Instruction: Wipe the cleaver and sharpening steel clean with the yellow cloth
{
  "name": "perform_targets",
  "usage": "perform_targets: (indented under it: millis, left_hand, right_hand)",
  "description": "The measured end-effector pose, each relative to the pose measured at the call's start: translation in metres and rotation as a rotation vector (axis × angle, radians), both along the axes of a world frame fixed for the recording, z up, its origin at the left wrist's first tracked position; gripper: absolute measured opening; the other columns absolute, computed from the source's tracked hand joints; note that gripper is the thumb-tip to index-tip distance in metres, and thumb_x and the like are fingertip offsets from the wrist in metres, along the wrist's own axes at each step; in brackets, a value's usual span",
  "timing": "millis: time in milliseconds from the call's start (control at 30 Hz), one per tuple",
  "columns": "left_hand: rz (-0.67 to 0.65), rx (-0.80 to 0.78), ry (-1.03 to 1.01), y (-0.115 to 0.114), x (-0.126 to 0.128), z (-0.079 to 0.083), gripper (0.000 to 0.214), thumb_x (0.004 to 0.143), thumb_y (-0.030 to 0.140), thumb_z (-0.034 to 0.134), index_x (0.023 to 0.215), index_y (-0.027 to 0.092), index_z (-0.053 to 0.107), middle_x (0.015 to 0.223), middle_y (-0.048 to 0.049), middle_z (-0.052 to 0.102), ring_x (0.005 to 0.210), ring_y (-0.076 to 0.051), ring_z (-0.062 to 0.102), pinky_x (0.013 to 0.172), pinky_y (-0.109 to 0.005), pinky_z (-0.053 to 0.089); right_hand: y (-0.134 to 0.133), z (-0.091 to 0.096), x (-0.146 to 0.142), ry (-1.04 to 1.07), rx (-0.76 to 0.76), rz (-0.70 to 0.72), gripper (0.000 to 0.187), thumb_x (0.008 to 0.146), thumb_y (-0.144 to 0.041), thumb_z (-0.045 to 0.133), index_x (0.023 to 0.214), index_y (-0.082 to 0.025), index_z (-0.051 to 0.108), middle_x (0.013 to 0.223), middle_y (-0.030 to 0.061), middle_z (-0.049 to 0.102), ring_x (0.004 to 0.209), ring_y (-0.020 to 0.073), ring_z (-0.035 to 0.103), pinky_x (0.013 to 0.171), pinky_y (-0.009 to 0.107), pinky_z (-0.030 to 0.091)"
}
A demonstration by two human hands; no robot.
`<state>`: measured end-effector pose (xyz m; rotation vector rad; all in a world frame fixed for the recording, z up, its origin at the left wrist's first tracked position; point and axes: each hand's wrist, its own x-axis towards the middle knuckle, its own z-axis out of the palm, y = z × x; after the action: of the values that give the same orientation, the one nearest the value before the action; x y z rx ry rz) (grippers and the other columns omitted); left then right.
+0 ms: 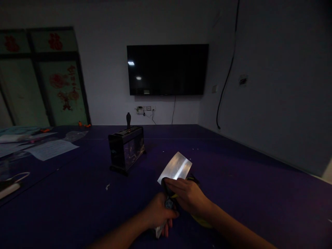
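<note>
A cleaver with a broad shiny blade (175, 167) is held low over the dark purple table (249, 193), blade pointing away from me. My left hand (158, 215) is wrapped around its lower end, where a pale tip sticks out below the fingers. My right hand (188, 195) is closed at the base of the blade, fingers pressed on something dark, with a yellow cloth-like piece (201, 221) showing under the wrist. A black knife block (126, 149) stands beyond, one dark handle (128, 120) sticking up from its top.
Papers (52, 148) and plastic bags lie at the table's left, and a white cable (12, 183) sits at the left edge. A wall-mounted television (167, 69) hangs ahead. The right wall runs along the table. The room is dim.
</note>
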<state>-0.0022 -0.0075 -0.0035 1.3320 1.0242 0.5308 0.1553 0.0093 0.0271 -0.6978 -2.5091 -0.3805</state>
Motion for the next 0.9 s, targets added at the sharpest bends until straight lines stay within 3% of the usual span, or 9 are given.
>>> perform_targets:
  millis: [167, 433, 667, 900]
  left_hand:
    - [-0.018, 0.002, 0.005, 0.000, -0.001, 0.001, 0.015, 0.065, 0.014, 0.055, 0.075, 0.014, 0.043, 0.038, 0.0059, 0.048, 0.029, -0.012, 0.048, 0.030, -0.019, 0.037]
    - [-0.072, 0.010, -0.005, 0.003, -0.004, -0.002, 0.040, 0.063, 0.027, 0.065, 0.090, 0.015, 0.038, 0.042, 0.0072, 0.050, 0.029, -0.012, 0.047, 0.032, -0.019, 0.038]
    - [-0.084, 0.020, 0.028, 0.003, -0.005, 0.000, 0.034, 0.066, 0.022, 0.061, 0.089, 0.016, 0.037, 0.043, 0.0068, 0.050, 0.029, -0.013, 0.047, 0.029, -0.019, 0.036]
    - [-0.089, 0.021, 0.034, 0.002, -0.006, 0.002, 0.037, 0.064, 0.028, 0.065, 0.088, 0.017, 0.038, 0.044, 0.0065, 0.050, 0.030, -0.013, 0.048, 0.030, -0.019, 0.036]
  right_hand:
    - [-0.001, 0.003, 0.000, -0.010, 0.004, -0.015, 0.050, 0.068, -0.004, 0.036, 0.116, -0.009, 0.052, 0.119, 0.0085, 0.056, 0.081, 0.0179, 0.059, 0.069, 0.028, 0.051]
    - [0.009, -0.005, 0.008, 0.063, 0.024, -0.129, 0.047, 0.069, -0.006, 0.039, 0.113, -0.011, 0.054, 0.120, 0.0089, 0.055, 0.089, 0.0187, 0.060, 0.076, 0.029, 0.051]
    - [0.015, -0.005, 0.013, 0.132, 0.040, -0.212, 0.045, 0.073, -0.007, 0.039, 0.116, -0.012, 0.053, 0.121, 0.0093, 0.054, 0.095, 0.0190, 0.059, 0.081, 0.030, 0.050]
    - [0.023, -0.008, 0.020, 0.182, 0.060, -0.316, 0.045, 0.074, -0.008, 0.040, 0.117, -0.013, 0.052, 0.122, 0.0090, 0.054, 0.100, 0.0196, 0.057, 0.084, 0.031, 0.049]
